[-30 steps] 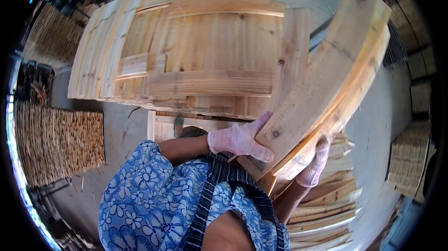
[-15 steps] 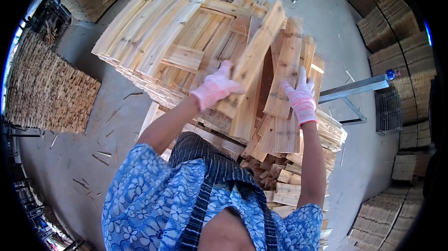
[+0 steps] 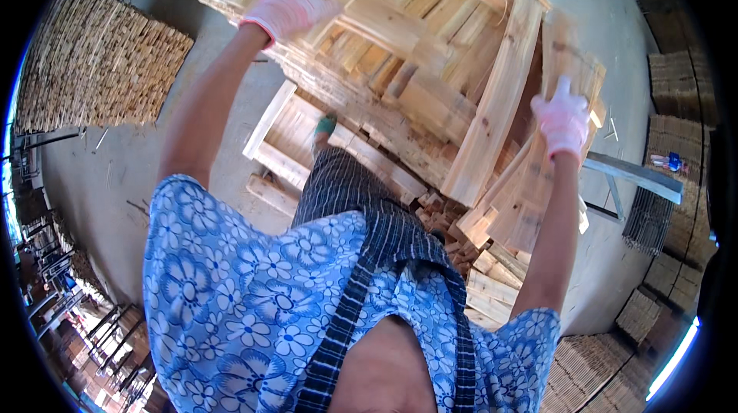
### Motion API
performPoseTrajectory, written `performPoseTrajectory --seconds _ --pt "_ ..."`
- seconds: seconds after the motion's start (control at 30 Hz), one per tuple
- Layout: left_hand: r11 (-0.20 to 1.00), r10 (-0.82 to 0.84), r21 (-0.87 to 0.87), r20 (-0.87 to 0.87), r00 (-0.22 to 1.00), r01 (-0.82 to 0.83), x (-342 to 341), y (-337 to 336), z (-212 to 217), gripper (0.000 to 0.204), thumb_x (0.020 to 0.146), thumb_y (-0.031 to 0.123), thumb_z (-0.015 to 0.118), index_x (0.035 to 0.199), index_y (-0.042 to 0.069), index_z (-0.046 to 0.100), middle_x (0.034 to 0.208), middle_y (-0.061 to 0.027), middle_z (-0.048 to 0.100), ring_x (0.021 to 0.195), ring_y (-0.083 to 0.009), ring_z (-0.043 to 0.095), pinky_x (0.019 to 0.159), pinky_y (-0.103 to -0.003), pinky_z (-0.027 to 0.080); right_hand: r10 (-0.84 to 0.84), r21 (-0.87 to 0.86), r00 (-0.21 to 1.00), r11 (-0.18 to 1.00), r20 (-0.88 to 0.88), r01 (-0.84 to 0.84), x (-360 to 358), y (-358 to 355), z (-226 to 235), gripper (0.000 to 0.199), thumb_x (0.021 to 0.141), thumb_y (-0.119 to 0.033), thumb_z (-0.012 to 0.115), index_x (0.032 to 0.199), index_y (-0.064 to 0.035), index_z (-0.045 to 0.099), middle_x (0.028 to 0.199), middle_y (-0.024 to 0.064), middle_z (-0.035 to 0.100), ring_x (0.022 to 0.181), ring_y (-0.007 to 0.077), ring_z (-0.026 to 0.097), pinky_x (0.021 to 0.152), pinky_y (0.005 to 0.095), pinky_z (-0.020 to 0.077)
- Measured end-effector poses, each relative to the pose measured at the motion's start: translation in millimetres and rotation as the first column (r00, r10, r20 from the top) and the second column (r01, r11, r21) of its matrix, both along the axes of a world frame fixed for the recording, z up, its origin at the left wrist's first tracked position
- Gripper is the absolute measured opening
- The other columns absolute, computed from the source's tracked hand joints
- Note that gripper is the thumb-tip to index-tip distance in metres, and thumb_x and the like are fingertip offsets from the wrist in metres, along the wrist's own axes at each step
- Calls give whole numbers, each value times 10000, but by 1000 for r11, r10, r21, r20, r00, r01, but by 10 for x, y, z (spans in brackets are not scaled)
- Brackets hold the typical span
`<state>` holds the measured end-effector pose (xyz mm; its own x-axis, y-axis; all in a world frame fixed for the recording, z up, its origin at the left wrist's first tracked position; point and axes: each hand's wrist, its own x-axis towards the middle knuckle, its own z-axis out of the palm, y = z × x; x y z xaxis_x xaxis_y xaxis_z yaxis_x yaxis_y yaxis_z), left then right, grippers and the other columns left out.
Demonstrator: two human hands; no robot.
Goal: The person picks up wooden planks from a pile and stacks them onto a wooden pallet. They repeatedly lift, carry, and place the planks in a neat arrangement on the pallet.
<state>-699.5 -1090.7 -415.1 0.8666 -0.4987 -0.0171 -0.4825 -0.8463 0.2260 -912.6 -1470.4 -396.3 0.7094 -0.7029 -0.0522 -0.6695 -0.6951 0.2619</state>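
My left hand (image 3: 292,2), in a pink glove, is raised onto the top of a tall stack of pale wooden slat panels (image 3: 400,21). It is blurred, so its grip is unclear. My right hand (image 3: 561,117), also gloved, grips the edge of a wooden panel (image 3: 530,198) that leans upright against the right side of the stack. A long plank (image 3: 496,113) lies tilted between my two hands, against the stack.
A flat panel (image 3: 280,136) lies on the concrete floor by my foot (image 3: 325,125). Loose offcuts (image 3: 492,275) pile up below the stack. Stacks of thin slats stand at the left (image 3: 100,67) and right (image 3: 676,82). A metal bar (image 3: 638,175) runs on the right.
Both arms have risen and spread apart. My left hand has left the long plank and gone to the top left of the stack. My right hand stays on the leaning panel.
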Motion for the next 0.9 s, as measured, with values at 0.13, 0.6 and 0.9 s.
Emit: performPoseTrajectory --seconds 0.13,0.6,0.9 --pt "971 42 236 -24 999 -35 17 -278 -153 781 802 420 764 1470 170 447 1467 -232 468 1323 -433 509 1020 -558 452 -57 34 998 998 -22 57 -94 194 32 815 814 -455 729 1527 -234 401 1304 279 565 1217 490 590 973 559 531" --pt "999 47 28 -80 996 -45 329 -622 -89 747 806 377 780 1463 196 474 1434 -242 502 1358 -438 467 1062 -546 431 -473 751 601 543 644 -377 1258 877 -175 909 845 -425 765 1569 -48 366 1447 275 528 1305 365 561 1083 419 459" --pt "995 -73 -71 -90 993 67 571 24 144 781 811 437 773 1480 159 481 1373 -267 513 1286 -464 504 1088 -534 426 -245 523 917 851 316 47 1561 1706 -518 845 899 -503 687 1566 -152 305 1293 327 490 1109 496 645 921 558 543"
